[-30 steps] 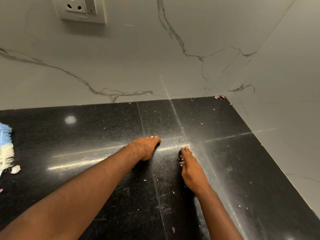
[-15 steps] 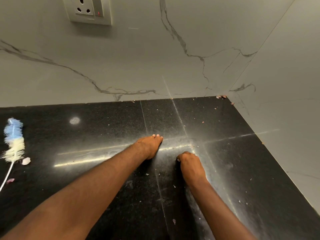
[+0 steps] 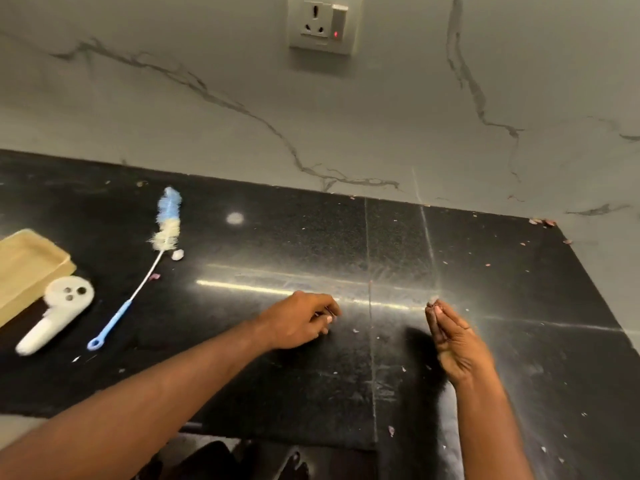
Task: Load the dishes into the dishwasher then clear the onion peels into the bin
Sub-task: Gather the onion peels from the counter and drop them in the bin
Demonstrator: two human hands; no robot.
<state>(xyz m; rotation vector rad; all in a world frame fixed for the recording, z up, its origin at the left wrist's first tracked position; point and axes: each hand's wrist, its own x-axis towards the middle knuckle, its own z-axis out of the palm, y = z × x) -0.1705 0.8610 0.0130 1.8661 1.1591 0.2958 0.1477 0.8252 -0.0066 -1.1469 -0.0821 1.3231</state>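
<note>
Small pink and white onion peel bits (image 3: 542, 221) lie scattered over the black stone counter (image 3: 263, 244), thickest in the far right corner. My right hand (image 3: 453, 341) is lifted off the counter with its fingertips pinched together on a few peel scraps (image 3: 433, 300). My left hand (image 3: 304, 320) hovers low over the counter with fingers loosely curled; whether it holds any peel I cannot tell. A peel flake (image 3: 355, 330) lies between the two hands. No dishes, dishwasher or bin are in view.
A blue and white bottle brush (image 3: 152, 258) lies at the left, with a white controller (image 3: 55, 311) and a beige tray (image 3: 27, 268) beyond it. A wall socket (image 3: 323, 26) sits on the marble backsplash. The counter's front edge runs below my arms.
The view swung left, bringing the tray and controller into sight. My right hand rose from the counter with pinched peel scraps, and my left hand pulled back and curled.
</note>
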